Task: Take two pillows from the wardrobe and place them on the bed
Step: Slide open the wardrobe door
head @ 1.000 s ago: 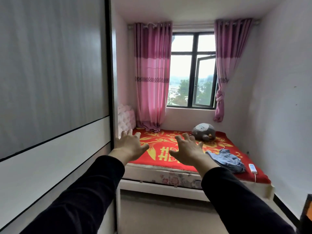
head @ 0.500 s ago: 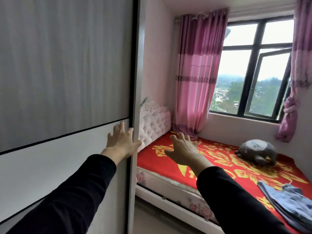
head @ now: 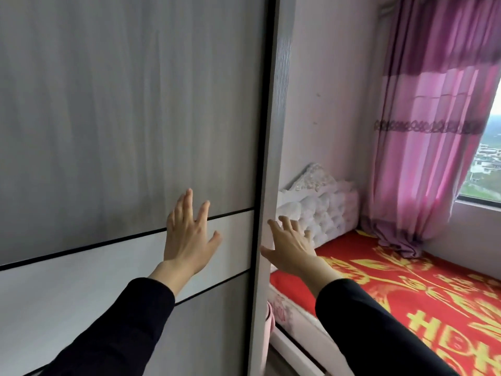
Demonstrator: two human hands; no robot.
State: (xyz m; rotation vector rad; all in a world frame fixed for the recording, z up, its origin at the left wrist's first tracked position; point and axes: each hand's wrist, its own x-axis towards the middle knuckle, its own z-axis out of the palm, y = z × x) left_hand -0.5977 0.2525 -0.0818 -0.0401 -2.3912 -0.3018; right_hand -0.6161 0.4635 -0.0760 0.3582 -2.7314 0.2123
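The wardrobe's grey and white sliding door [head: 108, 131] fills the left half of the view and is closed. No pillows are visible. My left hand [head: 189, 234] is spread open, flat against the door near its right side. My right hand [head: 291, 245] is open at the door's vertical right edge [head: 271, 185], fingers apart, holding nothing. The bed [head: 406, 294] with a red and gold cover lies to the right, beyond the wardrobe's end.
A white tufted headboard [head: 320, 210] stands against the pink wall behind the wardrobe's edge. Pink curtains [head: 433, 131] hang at the right beside a window [head: 485, 164]. Black sleeves cover both my forearms.
The view has swung left toward the wardrobe. My left hand moved from the door's edge onto its face, and my right hand moved from over the bed to the door's right edge.
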